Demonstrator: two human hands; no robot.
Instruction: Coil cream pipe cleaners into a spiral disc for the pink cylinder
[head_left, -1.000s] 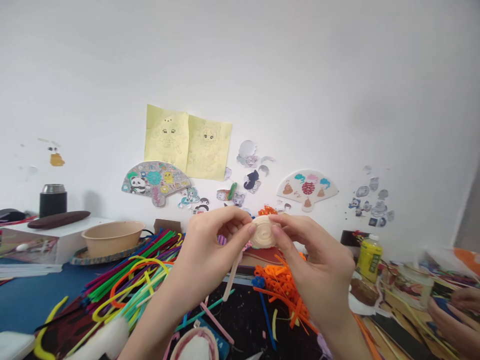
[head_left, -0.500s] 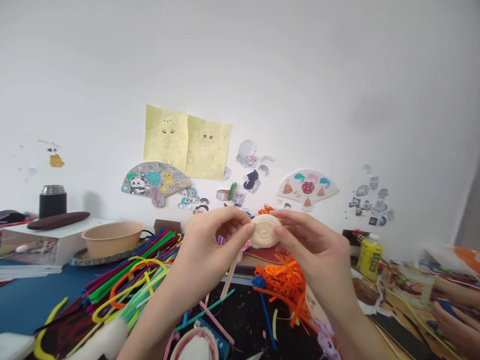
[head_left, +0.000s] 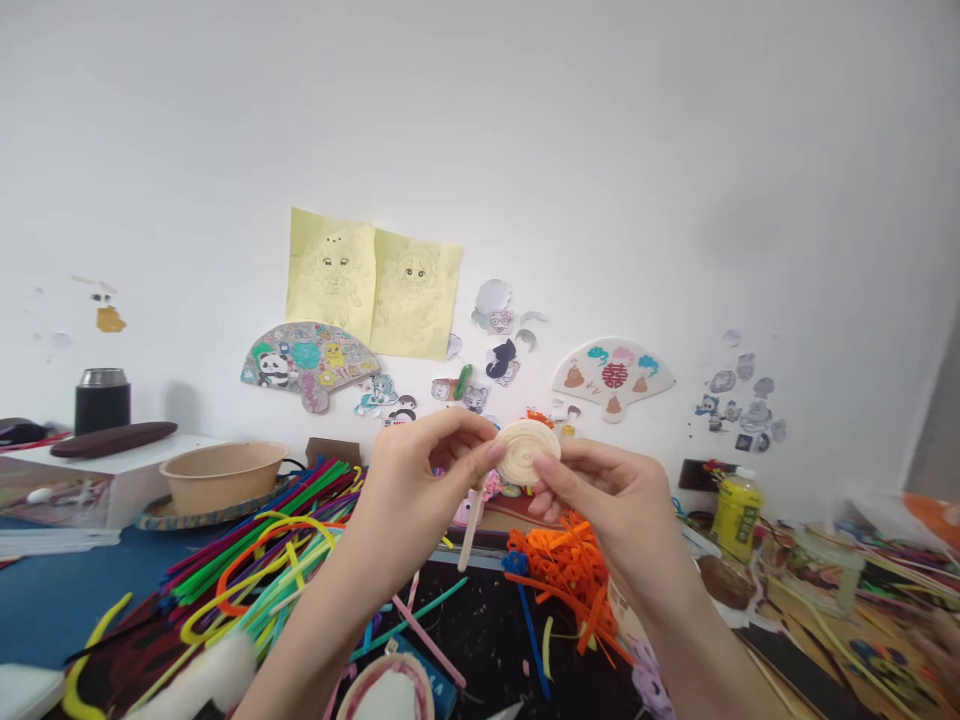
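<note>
Left hand (head_left: pixel 420 475) and right hand (head_left: pixel 619 500), grip pinched on cream disc (head_left: pixel 525 446) (pink clutter (head_left: pixel 466 511) part-hidden behind), orange strips (head_left: pixel 559 560) nearby

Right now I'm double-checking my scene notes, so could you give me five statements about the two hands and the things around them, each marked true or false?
1. The left hand pinches the edge of the cream spiral disc. True.
2. The right hand is apart from the disc. False: the right hand has its thumb on the disc.
3. The tan bowl is upside down. False: the tan bowl sits open side up.
4. The heap of orange pipe cleaners is nearer the right hand than the left. True.
5. The white fan is left of the yellow sheets. False: the white fan is right of the yellow sheets.
</note>
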